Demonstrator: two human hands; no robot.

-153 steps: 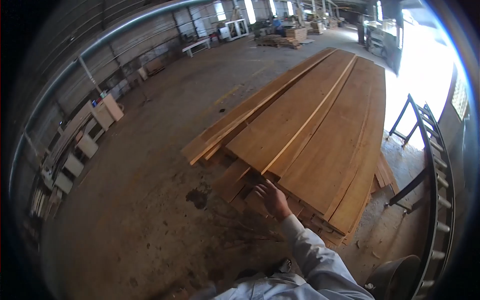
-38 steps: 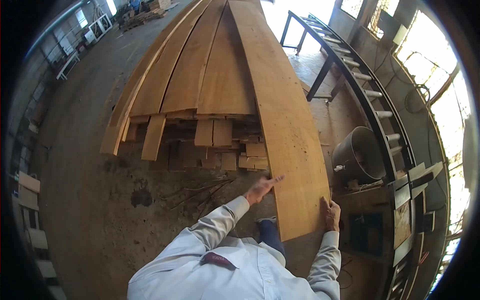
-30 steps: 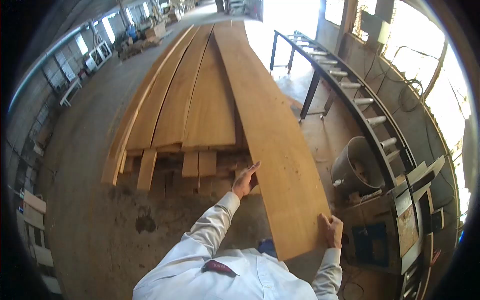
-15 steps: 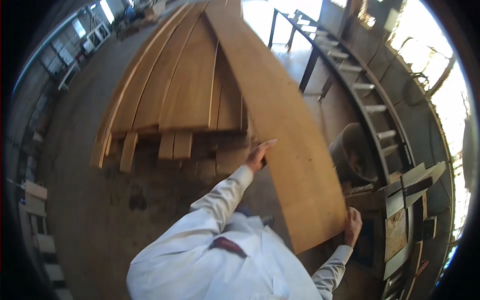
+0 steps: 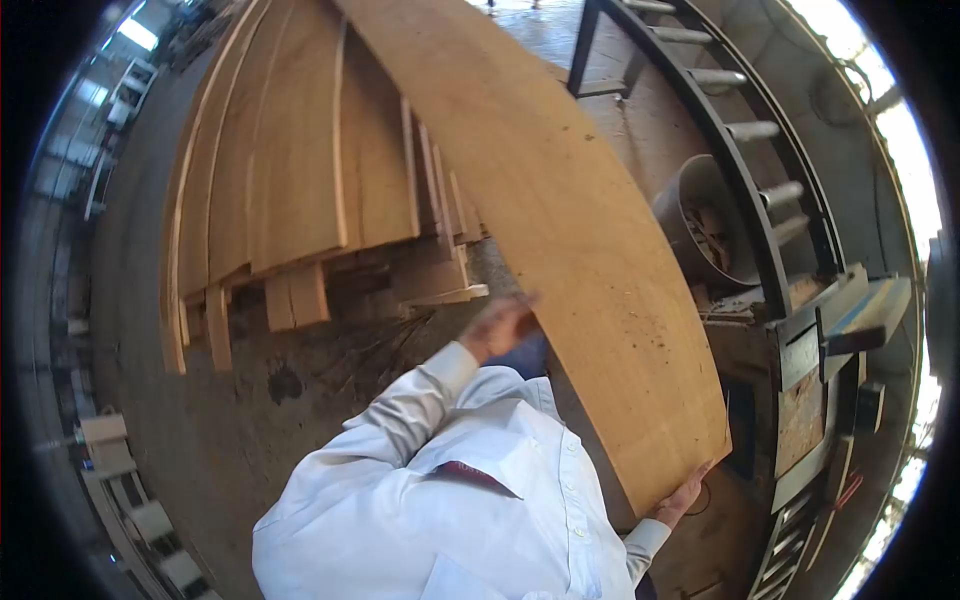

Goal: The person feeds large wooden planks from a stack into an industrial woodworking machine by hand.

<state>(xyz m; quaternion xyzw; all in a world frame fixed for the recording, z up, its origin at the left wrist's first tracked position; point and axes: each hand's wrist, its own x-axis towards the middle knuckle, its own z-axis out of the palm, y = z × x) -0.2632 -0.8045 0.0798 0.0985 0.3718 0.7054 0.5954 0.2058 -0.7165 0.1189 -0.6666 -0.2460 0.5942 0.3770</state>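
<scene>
A long, wide wooden board [image 5: 585, 240] runs from the top of the view down to its near end at lower right. My left hand [image 5: 503, 324] is at the board's left edge, slightly blurred, with its fingertips against the edge. At the near end's corner, my right hand [image 5: 684, 494] grips the board, its fingers partly under the wood. To the left lies a stack of similar boards [image 5: 300, 150], with shorter wood pieces [image 5: 297, 297] showing beneath their near ends.
A dark metal roller frame [image 5: 735, 150] stands at the upper right, beside a round bin [image 5: 708, 225] with scraps inside. A machine [image 5: 800, 390] with metal plates is at the right. Shelving and blocks [image 5: 105, 445] line the far left.
The board's near end has moved a little right and down, and my right hand has shifted from its right side to the end corner. The view has tilted; the stack appears nearer.
</scene>
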